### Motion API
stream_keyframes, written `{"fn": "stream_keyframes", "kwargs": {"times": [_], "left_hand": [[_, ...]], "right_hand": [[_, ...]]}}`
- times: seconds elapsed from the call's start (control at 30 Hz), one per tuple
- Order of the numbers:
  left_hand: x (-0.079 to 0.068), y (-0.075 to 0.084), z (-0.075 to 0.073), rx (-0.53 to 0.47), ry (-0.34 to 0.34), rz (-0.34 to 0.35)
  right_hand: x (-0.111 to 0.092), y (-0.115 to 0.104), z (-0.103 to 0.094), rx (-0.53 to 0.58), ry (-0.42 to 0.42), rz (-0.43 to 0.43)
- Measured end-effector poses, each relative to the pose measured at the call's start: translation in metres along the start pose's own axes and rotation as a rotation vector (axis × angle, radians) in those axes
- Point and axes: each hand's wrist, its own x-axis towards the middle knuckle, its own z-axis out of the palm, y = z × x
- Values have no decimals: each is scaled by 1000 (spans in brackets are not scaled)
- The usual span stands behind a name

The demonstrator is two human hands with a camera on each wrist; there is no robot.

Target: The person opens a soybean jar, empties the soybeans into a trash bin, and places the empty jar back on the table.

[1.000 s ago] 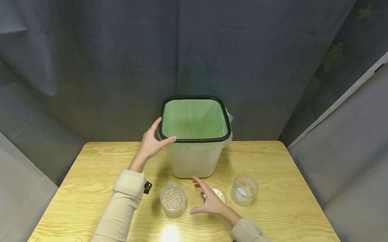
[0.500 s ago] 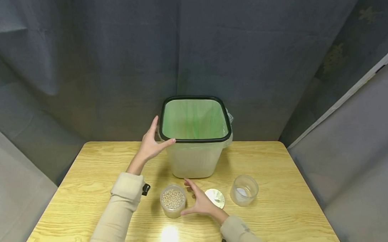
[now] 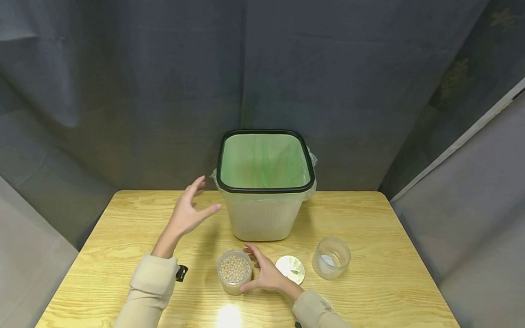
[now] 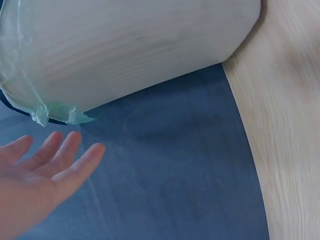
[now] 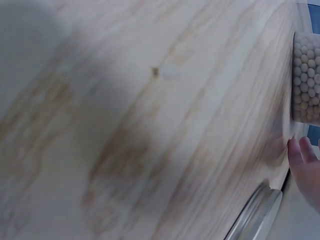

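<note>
Fingers spread, my left hand (image 3: 184,219) is just left of the bin, apart from it. The bin (image 3: 264,212) has a black rim and a green bag as its liner; a corner of that bag (image 4: 75,115) sticks out by my fingertips in the left wrist view. My right hand (image 3: 268,277) is beside a clear jar (image 3: 232,288) of small round beige beans (image 3: 235,269). Its thumb and fingers are parted toward the jar, and the right wrist view has the visible fingers (image 5: 305,155) just short of it. Thumb contact I cannot tell.
A round metal lid (image 3: 291,269) lies flat behind my right wrist. Farther right stands a second clear jar (image 3: 335,258) with something white at its bottom. The wooden table (image 3: 371,295) ends at a dark curtain (image 3: 155,90) behind the bin.
My left hand has left the bin's rim and moved down and to the left. My right hand has shifted left from above the lid to the jar of beans, uncovering the lid.
</note>
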Motion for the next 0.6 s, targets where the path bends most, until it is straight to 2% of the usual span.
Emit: {"fn": "stream_keyframes", "kwargs": {"times": [0.33,0.6], "left_hand": [[-29,-8,-2,37,-37,90],[-52,-17,2,183,-57,103]], "right_hand": [[1,1,4,6,-35,-13],[4,7,8,48,-83,-9]]}}
